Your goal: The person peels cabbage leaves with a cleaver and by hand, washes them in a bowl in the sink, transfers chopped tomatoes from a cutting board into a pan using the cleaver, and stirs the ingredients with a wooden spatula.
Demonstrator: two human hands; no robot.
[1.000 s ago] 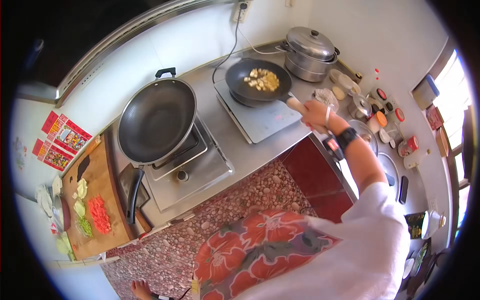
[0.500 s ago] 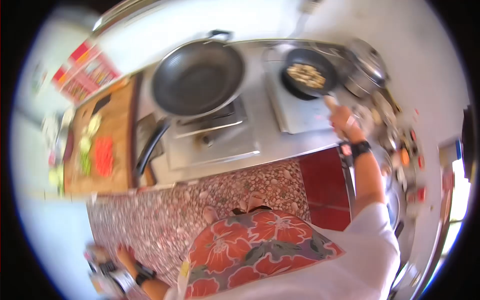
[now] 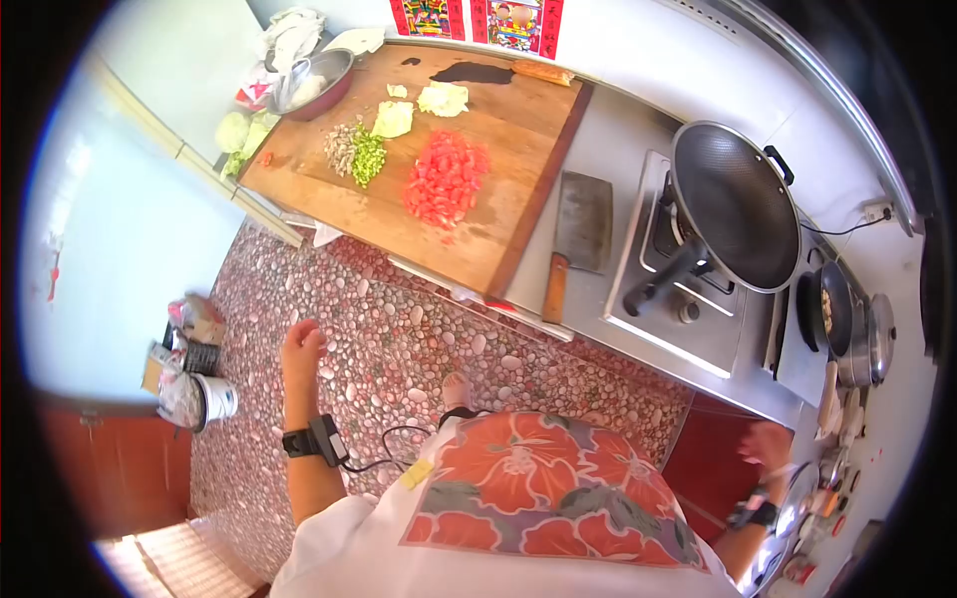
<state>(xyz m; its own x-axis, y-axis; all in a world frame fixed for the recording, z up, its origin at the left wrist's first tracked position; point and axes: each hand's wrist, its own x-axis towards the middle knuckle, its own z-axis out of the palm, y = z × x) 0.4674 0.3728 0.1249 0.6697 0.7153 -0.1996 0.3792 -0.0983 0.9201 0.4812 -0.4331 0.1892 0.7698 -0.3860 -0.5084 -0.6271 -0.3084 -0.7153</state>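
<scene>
My left hand (image 3: pixel 303 349) is over the pebble-patterned floor with its fingers curled; whether anything is in it is too small to tell. Over at the right, my right hand (image 3: pixel 766 447) is off the pan handle, blurred, fingers apart and holding nothing. The wooden board (image 3: pixel 508 179) bears chopped red pieces (image 3: pixel 446 179), green bits (image 3: pixel 369 157) and pale green leaves (image 3: pixel 442 99). Between board and stove lies a cleaver (image 3: pixel 584 221). A large black wok (image 3: pixel 736 204) rests on the stove. The small pan (image 3: pixel 835 307) with food stands at the far right.
At the board's upper left is a metal bowl (image 3: pixel 315 85). A lidded steel pot (image 3: pixel 880 339) stands beyond the small pan. Bags and a white bucket (image 3: pixel 218 397) sit on the floor at left. The counter edge (image 3: pixel 648 351) runs in front of me.
The view has swung left toward the board. My right hand has let go of the small pan's handle and drawn back. My left hand has come forward into fuller view.
</scene>
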